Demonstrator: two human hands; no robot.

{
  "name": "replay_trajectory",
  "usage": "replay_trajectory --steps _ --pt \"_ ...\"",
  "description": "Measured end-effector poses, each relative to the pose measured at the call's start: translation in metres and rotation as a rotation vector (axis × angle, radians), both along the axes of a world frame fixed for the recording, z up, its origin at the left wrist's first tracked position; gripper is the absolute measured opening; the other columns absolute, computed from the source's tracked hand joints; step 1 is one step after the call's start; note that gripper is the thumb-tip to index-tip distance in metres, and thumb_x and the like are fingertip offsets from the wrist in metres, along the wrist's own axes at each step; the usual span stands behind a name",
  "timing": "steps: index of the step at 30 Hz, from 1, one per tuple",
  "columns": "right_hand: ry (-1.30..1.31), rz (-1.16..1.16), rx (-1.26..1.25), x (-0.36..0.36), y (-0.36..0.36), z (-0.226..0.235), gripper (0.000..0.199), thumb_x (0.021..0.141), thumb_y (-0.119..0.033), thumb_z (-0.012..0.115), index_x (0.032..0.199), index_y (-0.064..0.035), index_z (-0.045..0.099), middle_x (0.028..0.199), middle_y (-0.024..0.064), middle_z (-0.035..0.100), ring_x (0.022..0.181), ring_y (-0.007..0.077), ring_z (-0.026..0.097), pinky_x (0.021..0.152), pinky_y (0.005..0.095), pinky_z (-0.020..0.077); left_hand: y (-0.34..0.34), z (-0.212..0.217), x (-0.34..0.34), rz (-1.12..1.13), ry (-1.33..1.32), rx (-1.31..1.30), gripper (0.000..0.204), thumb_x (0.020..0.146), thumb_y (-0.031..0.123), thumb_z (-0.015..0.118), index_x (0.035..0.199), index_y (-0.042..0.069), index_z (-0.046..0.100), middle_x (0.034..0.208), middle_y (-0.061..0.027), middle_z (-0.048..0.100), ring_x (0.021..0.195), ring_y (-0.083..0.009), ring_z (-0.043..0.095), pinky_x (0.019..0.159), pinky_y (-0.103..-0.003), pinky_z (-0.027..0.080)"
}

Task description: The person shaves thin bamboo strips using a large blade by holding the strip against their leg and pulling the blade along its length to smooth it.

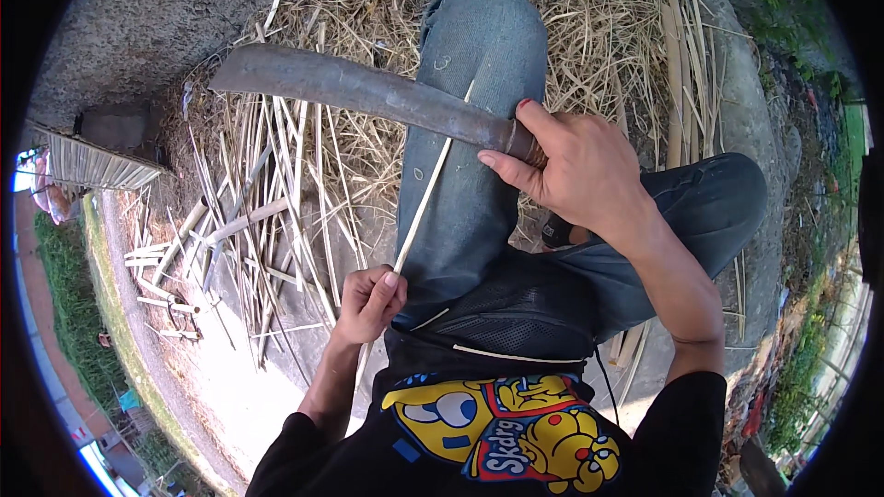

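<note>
My right hand is closed round the handle end of a machete. Its broad dark blade points left across my raised knee. Under the blade runs a thin pale bamboo strip, lying slantwise over the jeans. The strip's far tip shows just beyond the blade. Lower down, my left hand grips the strip, thumb on top, and its near end reaches back past my wrist. Blade and strip cross on the thigh; whether they touch I cannot tell. Most of the handle is hidden in my right hand.
Cut bamboo strips and pieces lie scattered on the ground at left. Shavings pile up beyond my knee. Longer slats lie at the far right. A rough grey wall stands at far left. Two loose slivers rest on my lap.
</note>
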State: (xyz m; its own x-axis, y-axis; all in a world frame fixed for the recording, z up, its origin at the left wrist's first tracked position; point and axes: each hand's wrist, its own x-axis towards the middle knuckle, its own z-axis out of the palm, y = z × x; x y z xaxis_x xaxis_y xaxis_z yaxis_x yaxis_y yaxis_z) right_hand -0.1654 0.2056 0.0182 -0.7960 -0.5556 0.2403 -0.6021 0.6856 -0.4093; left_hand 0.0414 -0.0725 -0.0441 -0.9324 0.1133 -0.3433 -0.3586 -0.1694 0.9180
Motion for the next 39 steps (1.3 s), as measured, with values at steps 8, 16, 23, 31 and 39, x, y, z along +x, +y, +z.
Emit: replay_trajectory --steps 8,16,23,31,39 --pt "-0.079 0.014 -0.022 -0.001 0.003 -0.002 0.063 0.094 -0.066 0.056 0.100 -0.0037 0.062 0.055 0.0107 0.062 0.055 0.0324 0.067 0.052 0.0445 0.0547 0.002 -0.001 -0.007 -0.018 0.029 -0.108 0.040 0.109 0.023 0.048 0.079 -0.001 0.059 0.050 0.0021 0.046 0.042 -0.0042 0.036 0.042 -0.023 0.027" --pt "-0.070 0.051 -0.042 0.006 0.009 -0.001 0.063 0.093 -0.067 0.056 0.097 -0.0048 0.063 0.053 0.0091 0.060 0.052 0.0311 0.066 0.050 0.0433 0.0538 -0.014 -0.010 -0.013 -0.018 0.127 -0.200 0.039 0.105 0.023 0.055 0.075 -0.001 0.062 0.050 0.0009 0.048 0.042 -0.0047 0.038 0.043 -0.025 0.028" --pt "-0.065 0.040 -0.044 0.007 0.004 0.003 0.063 0.091 -0.068 0.058 0.095 -0.0050 0.062 0.054 0.0106 0.061 0.053 0.0321 0.067 0.049 0.0442 0.0541 -0.001 0.008 -0.052 -0.039 0.183 -0.280 0.038 0.105 0.024 0.056 0.077 -0.001 0.063 0.053 0.0021 0.050 0.046 -0.0036 0.041 0.045 -0.024 0.029" --pt "-0.080 -0.046 -0.044 -0.005 0.004 0.001 0.060 0.093 -0.065 0.058 0.091 -0.0043 0.060 0.054 0.0127 0.061 0.055 0.0353 0.068 0.052 0.0468 0.0552 -0.015 -0.002 -0.034 -0.077 0.009 -0.144 0.038 0.107 0.025 0.054 0.081 -0.002 0.062 0.053 0.0033 0.046 0.046 -0.0030 0.036 0.044 -0.023 0.025" --pt "-0.231 -0.005 -0.198 -0.008 0.014 -0.002 0.059 0.094 -0.062 0.061 0.090 -0.0026 0.062 0.049 0.0119 0.055 0.051 0.0349 0.064 0.048 0.0433 0.0506 -0.051 -0.035 0.036 0.151 0.103 0.013 0.049 0.104 0.035 0.056 0.074 -0.004 0.059 0.046 -0.0025 0.043 0.033 -0.0077 0.034 0.036 -0.026 0.023"
